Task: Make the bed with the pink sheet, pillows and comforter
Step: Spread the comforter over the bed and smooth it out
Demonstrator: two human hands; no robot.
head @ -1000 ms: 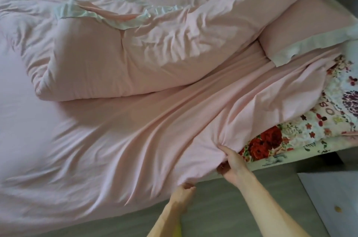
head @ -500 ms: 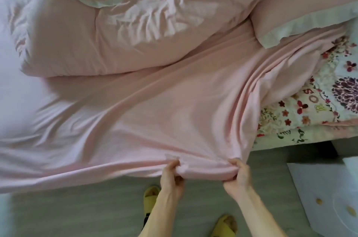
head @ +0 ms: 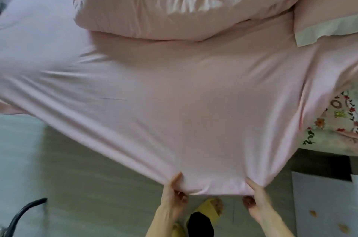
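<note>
The pink sheet [head: 193,101] lay over the floral mattress [head: 333,124], bare at the right, with comforter [head: 174,4] and pillow [head: 325,16] heaped at the far side. The left hand [head: 172,196] and right hand [head: 255,200] pinched its near edge in curled fingers [head: 181,196]; an uneven tug might uncover more.

Pale pink thin fabric sheet [head: 184,101]: spread across bed, pulled taut toward near side, near edge held out over floor. Tension folds fanning at left and right. Near hem bunched, pinched at two spots by left hand [head: 172,194] and right hand [head: 255,198]. Bulky puffy pink comforter [head: 174,0]: crumpled heap on far part of sheet, mint trim showing at top. Pink rectangular pillow with pale green border [head: 327,14]: flat at upper right on sheet, touching comforter's right end, partly cut off by frame.
</note>
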